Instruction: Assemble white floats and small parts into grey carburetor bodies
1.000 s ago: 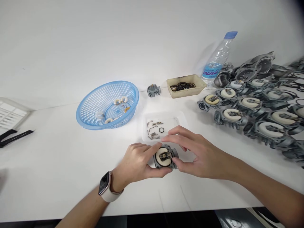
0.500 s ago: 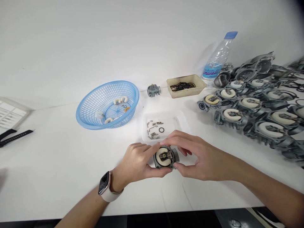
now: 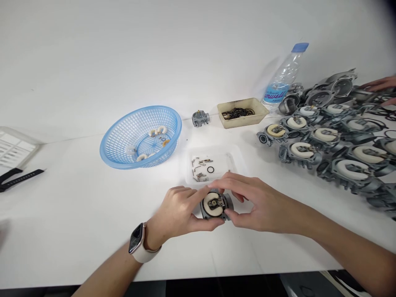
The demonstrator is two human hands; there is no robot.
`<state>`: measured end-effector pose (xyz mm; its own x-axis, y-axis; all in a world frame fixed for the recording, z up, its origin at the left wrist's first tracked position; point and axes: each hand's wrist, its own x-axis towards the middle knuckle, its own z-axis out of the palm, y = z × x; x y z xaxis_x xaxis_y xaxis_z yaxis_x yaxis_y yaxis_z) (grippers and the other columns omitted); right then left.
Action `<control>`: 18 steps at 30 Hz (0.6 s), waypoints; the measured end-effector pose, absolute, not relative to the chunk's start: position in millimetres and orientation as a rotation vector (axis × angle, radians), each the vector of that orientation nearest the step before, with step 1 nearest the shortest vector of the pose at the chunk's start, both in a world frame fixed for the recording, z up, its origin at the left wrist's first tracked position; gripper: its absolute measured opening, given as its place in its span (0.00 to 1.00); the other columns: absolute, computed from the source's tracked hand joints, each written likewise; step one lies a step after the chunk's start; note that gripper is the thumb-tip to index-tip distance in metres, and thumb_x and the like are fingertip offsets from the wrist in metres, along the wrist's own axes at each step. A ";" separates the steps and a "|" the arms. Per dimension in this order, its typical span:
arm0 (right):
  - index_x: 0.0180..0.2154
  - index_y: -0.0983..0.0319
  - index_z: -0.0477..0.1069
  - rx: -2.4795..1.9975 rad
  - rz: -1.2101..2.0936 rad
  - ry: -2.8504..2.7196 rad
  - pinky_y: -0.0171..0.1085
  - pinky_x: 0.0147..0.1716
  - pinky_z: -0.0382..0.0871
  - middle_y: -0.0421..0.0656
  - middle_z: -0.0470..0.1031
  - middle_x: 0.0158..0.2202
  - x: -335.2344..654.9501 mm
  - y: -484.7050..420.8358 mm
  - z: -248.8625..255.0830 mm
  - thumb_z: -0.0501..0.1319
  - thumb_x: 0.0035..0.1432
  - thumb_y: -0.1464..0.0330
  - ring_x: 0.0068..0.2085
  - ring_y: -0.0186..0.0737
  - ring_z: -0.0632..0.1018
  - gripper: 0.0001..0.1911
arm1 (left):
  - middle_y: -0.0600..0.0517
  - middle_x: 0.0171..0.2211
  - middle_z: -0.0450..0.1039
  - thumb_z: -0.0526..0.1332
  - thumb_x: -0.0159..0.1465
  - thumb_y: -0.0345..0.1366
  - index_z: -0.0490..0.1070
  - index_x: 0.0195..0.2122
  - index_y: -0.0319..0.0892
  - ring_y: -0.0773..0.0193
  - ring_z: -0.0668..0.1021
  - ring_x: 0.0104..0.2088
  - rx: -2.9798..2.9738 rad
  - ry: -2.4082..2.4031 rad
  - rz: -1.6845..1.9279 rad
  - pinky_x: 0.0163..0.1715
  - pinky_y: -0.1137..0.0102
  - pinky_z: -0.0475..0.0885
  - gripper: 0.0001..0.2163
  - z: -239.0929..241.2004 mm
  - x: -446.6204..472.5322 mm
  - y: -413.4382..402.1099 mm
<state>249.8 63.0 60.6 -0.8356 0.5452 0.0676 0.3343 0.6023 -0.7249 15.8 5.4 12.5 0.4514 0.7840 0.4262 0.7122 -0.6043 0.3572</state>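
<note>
A grey metal carburetor [image 3: 228,201] with a white C-shaped float [image 3: 209,209] and a dark ring round its rim lies between my hands near the front of the table. My left hand [image 3: 183,210] grips its left side, thumb along the near edge and forefinger over the far edge. On the other side, my right hand [image 3: 256,202] has its thumb and fingertips pressed to the body's right part. Just beyond stands a shallow clear tray [image 3: 239,159] with small metal pins, springs and a black O-ring [image 3: 210,169].
A blue basket [image 3: 108,142] holding floats stands left. Behind are another carburetor [image 3: 200,118], a beige box [image 3: 243,121] of black rings, and a water bottle [image 3: 278,84]. Many carburetors [image 3: 301,152] fill the right side. Another person's hand [image 3: 380,84] reaches in at far right.
My right thumb has shifted slightly up and left on the carburetor's rim. Another person's hand has appeared at the far right edge. My left hand keeps its hold.
</note>
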 end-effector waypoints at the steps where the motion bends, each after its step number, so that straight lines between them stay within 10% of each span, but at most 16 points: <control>1: 0.59 0.52 0.65 -0.714 1.075 -2.548 0.33 0.32 0.68 0.40 0.73 0.44 249.7 62.7 61.0 0.62 0.56 0.77 0.36 0.36 0.74 0.30 | 0.57 0.21 0.72 0.63 0.64 0.53 0.73 0.51 0.40 0.65 0.76 0.20 2.565 1.331 0.859 0.22 0.70 0.66 0.23 12.4 15.8 5.0; 18: 0.62 0.51 0.63 -0.683 1.038 -2.525 0.35 0.33 0.72 0.44 0.70 0.53 251.3 62.9 55.1 0.64 0.56 0.75 0.38 0.36 0.75 0.33 | 0.57 0.21 0.72 0.62 0.64 0.54 0.73 0.51 0.39 0.66 0.75 0.20 2.575 1.333 0.854 0.21 0.70 0.66 0.24 11.0 15.7 5.6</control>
<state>251.3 62.9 55.1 -0.8321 0.5426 0.1150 0.3049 0.6206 -0.7224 15.7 5.6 11.0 0.4530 0.7822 0.4276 0.7152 -0.6053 0.3494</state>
